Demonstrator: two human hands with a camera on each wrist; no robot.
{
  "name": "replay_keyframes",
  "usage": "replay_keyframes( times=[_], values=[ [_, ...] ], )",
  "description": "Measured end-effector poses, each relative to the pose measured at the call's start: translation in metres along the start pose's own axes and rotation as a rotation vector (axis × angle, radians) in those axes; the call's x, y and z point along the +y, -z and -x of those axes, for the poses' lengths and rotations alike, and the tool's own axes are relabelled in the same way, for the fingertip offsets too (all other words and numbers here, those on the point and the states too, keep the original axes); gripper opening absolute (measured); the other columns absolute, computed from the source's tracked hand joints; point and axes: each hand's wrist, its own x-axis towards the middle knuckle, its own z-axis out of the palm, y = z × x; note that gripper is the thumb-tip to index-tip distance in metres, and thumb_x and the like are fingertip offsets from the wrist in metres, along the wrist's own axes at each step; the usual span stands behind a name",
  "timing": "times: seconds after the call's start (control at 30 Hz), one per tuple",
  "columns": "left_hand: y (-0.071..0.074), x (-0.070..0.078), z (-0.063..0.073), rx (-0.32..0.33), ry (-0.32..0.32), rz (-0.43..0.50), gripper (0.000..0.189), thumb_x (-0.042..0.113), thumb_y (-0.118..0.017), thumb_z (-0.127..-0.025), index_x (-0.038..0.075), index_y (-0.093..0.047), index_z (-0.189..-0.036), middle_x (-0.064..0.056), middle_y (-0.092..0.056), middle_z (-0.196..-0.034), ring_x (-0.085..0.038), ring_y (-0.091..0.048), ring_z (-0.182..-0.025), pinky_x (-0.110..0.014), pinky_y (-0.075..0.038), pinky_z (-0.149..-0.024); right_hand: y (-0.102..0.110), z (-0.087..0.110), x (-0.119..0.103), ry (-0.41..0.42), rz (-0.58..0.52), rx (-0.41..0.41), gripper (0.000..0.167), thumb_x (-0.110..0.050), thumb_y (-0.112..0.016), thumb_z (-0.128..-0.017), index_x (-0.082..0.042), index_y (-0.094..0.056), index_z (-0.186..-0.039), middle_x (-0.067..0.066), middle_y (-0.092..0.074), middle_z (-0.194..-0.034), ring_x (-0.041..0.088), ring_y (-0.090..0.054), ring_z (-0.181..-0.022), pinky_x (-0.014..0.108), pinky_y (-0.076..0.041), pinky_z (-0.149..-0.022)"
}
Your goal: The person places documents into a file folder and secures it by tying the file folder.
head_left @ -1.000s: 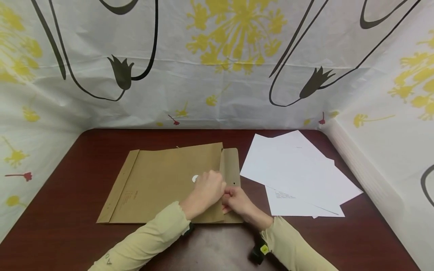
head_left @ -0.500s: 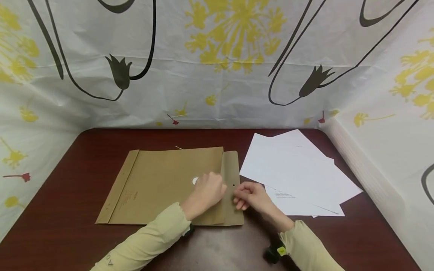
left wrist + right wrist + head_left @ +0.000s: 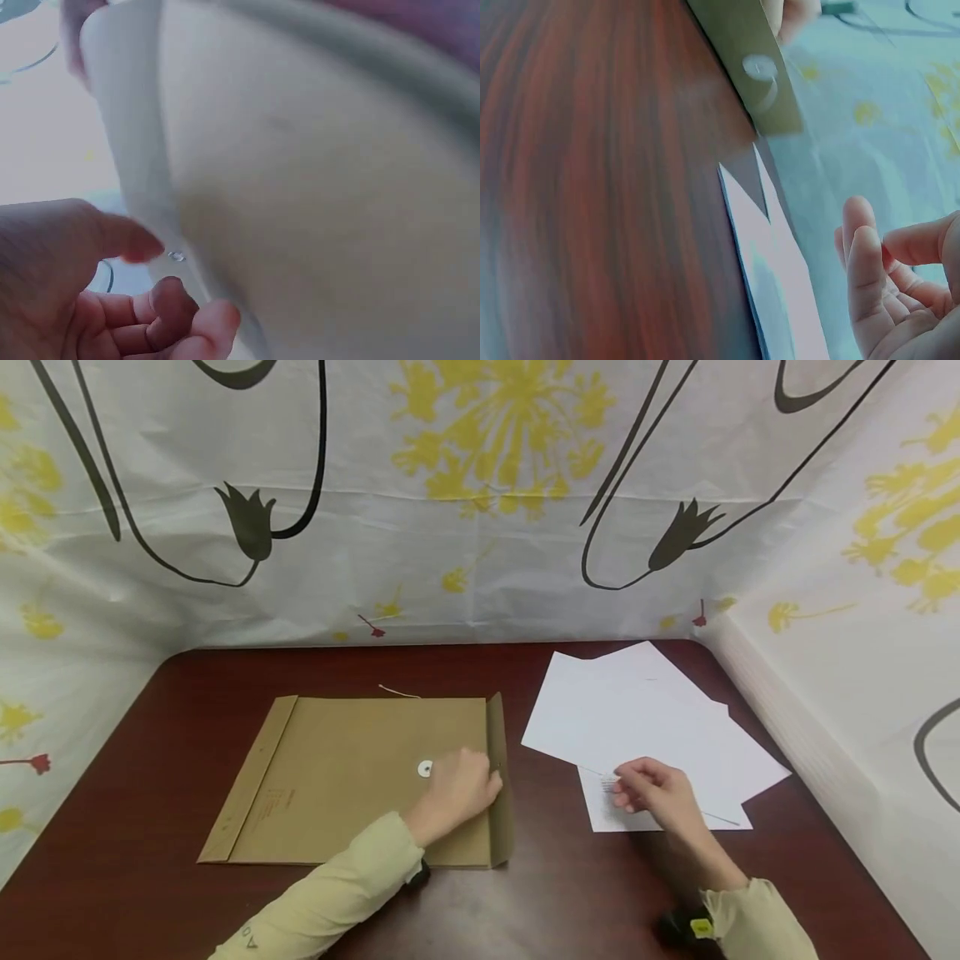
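A brown paper document envelope (image 3: 360,752) lies flat on the left half of the table, its mouth facing right and its flap (image 3: 501,835) standing partly up. My left hand (image 3: 457,789) rests at the mouth end, beside a white round button (image 3: 425,769). In the left wrist view, its thumb and loosely curled fingers are apart, close to the flap, with a small eyelet (image 3: 176,256) visible between them. My right hand (image 3: 660,793) hovers over the white paper sheets (image 3: 630,710), thumb and fingers loosely bent, nothing visible between them.
The several sheets overlap at the table's right side, some with small print. A thin white string (image 3: 397,692) sticks out past the envelope's far edge. Patterned cloth (image 3: 480,510) hangs behind and beside the dark red table (image 3: 555,893).
My right hand has left the envelope's mouth and moved right, over the sheets. The raised front panel has come down and the flap has tipped up. My left hand stays at the envelope.
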Motion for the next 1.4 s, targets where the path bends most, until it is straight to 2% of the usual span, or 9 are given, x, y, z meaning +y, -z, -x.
replay_keyframes(
  times=[0.27,0.4,0.5,0.57,0.73,0.9,1.07,1.23,1.4],
  values=[
    [0.012,-0.008,-0.026,0.048,0.037,0.216,0.041,0.004,-0.052,-0.081,0.016,-0.024,-0.052,0.007,-0.02,-0.05,-0.005,-0.017,-0.044,-0.018,-0.015,-0.038,0.05,0.004,0.011,-0.009,0.061,0.145,0.038,-0.019,-0.057,-0.093,0.016,-0.054,-0.106,-0.007,-0.067,-0.071,0.008,-0.065,-0.063,0.024,-0.053,-0.058],
    [0.01,-0.002,-0.044,0.092,0.031,0.332,0.024,0.001,-0.053,-0.08,0.009,-0.04,-0.061,0.003,-0.035,-0.056,-0.007,-0.031,-0.047,-0.018,-0.025,-0.041,0.068,0.007,0.016,-0.005,0.108,0.205,0.036,-0.02,-0.059,-0.092,0.014,-0.056,-0.104,-0.008,-0.067,-0.071,0.007,-0.066,-0.063,0.022,-0.053,-0.058],
    [0.007,0.011,-0.056,0.16,-0.011,0.402,0.005,-0.001,-0.055,-0.078,0.002,-0.051,-0.078,-0.004,-0.049,-0.069,-0.014,-0.047,-0.059,-0.021,-0.038,-0.05,0.079,0.008,0.02,-0.007,0.162,0.245,0.036,-0.02,-0.06,-0.091,0.013,-0.057,-0.104,-0.009,-0.067,-0.07,0.006,-0.066,-0.063,0.021,-0.053,-0.058],
    [0.006,0.021,-0.064,0.179,-0.038,0.406,0.006,-0.001,-0.056,-0.079,-0.001,-0.056,-0.085,-0.008,-0.054,-0.079,-0.019,-0.053,-0.071,-0.026,-0.044,-0.06,0.084,0.008,0.022,-0.008,0.21,0.267,0.037,-0.021,-0.06,-0.091,0.014,-0.056,-0.105,-0.011,-0.067,-0.069,0.005,-0.066,-0.063,0.021,-0.053,-0.058],
    [0.005,0.043,-0.084,0.008,0.005,0.382,0.027,0.002,-0.053,-0.085,-0.004,-0.057,-0.112,-0.015,-0.057,-0.108,-0.026,-0.055,-0.099,-0.031,-0.047,-0.076,0.097,0.008,0.027,0.028,0.32,0.314,0.031,-0.016,-0.06,-0.09,0.012,-0.059,-0.104,-0.003,-0.068,-0.071,0.002,-0.064,-0.061,0.02,-0.052,-0.055],
    [0.002,0.058,-0.101,-0.146,0.138,0.427,0.041,0.004,-0.052,-0.087,-0.009,-0.046,-0.125,-0.019,-0.052,-0.109,-0.027,-0.052,-0.096,-0.031,-0.046,-0.069,0.108,0.011,0.032,0.057,0.526,0.347,0.028,-0.014,-0.062,-0.088,0.011,-0.061,-0.101,0.017,-0.069,-0.077,-0.001,-0.059,-0.053,0.017,-0.047,-0.05],
    [-0.003,0.064,-0.118,-0.22,0.252,0.383,0.039,0.011,-0.057,-0.086,-0.008,-0.048,-0.118,-0.019,-0.048,-0.103,-0.026,-0.045,-0.087,-0.031,-0.042,-0.064,0.12,0.014,0.037,0.063,0.725,0.337,0.032,-0.018,-0.065,-0.085,0.01,-0.062,-0.1,0.021,-0.066,-0.079,0.01,-0.056,-0.055,0.024,-0.04,-0.052],
    [-0.011,0.065,-0.127,-0.257,0.307,0.218,0.031,0.019,-0.06,-0.087,-0.004,-0.056,-0.107,-0.019,-0.052,-0.104,-0.027,-0.05,-0.087,-0.031,-0.045,-0.061,0.127,0.012,0.037,-0.018,0.778,0.225,0.042,-0.024,-0.063,-0.087,0.015,-0.058,-0.103,0.03,-0.063,-0.089,0.036,-0.059,-0.075,0.037,-0.046,-0.061],
    [-0.02,0.064,-0.132,-0.281,0.349,0.181,0.031,0.022,-0.059,-0.088,-0.003,-0.059,-0.107,-0.02,-0.053,-0.106,-0.028,-0.051,-0.09,-0.032,-0.046,-0.063,0.13,0.007,0.034,-0.08,0.805,0.186,0.048,-0.027,-0.062,-0.086,0.018,-0.056,-0.102,0.032,-0.062,-0.091,0.037,-0.06,-0.076,0.041,-0.047,-0.065]
  ],
)
